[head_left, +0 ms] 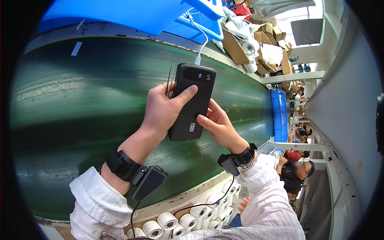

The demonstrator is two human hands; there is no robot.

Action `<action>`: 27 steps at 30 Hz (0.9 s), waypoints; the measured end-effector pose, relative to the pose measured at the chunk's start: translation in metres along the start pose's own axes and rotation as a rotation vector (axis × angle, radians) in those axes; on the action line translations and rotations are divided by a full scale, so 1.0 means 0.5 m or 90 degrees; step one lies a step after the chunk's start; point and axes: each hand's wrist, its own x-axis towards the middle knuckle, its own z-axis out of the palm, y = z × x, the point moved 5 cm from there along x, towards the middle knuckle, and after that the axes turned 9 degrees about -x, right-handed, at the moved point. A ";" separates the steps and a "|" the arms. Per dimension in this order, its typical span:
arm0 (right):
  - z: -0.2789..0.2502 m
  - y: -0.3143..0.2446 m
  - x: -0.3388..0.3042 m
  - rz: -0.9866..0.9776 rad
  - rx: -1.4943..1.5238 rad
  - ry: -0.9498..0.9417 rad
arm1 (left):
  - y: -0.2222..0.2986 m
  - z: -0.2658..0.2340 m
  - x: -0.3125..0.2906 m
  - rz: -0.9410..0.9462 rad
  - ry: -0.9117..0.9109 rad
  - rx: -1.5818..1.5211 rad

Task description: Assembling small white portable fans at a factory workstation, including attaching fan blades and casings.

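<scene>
A black power bank (pixel 192 103) is held up over the green conveyor belt, its small display lit near the top end. A white cable (pixel 197 59) is plugged into that end. My left hand (pixel 166 105) grips the left side, thumb lying across the front. Beside its fingers stands a thin, narrow pair of lines, perhaps a clear strip or tweezers; I cannot tell which. Against the lower right edge, my right hand (pixel 219 125) is closed on the power bank with the thumb in front. The fingers behind it are partly hidden.
The green belt (pixel 80 108) runs beneath both hands, with a white strip (pixel 76 49) on it. Blue bins (pixel 120 16) line the far edge; another blue bin (pixel 279 116) stands right. White cylindrical parts (pixel 167 221) sit along the near edge. Cartons (pixel 236 48) and seated people are beyond.
</scene>
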 end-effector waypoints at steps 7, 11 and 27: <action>-0.006 -0.006 -0.007 -0.003 -0.022 0.019 | -0.006 0.004 -0.003 -0.025 0.006 -0.007; -0.007 -0.004 -0.009 0.008 -0.011 0.023 | -0.010 0.005 -0.003 -0.034 0.007 -0.013; -0.035 -0.036 -0.010 -0.013 -0.015 0.122 | -0.009 -0.014 -0.009 0.114 0.106 0.082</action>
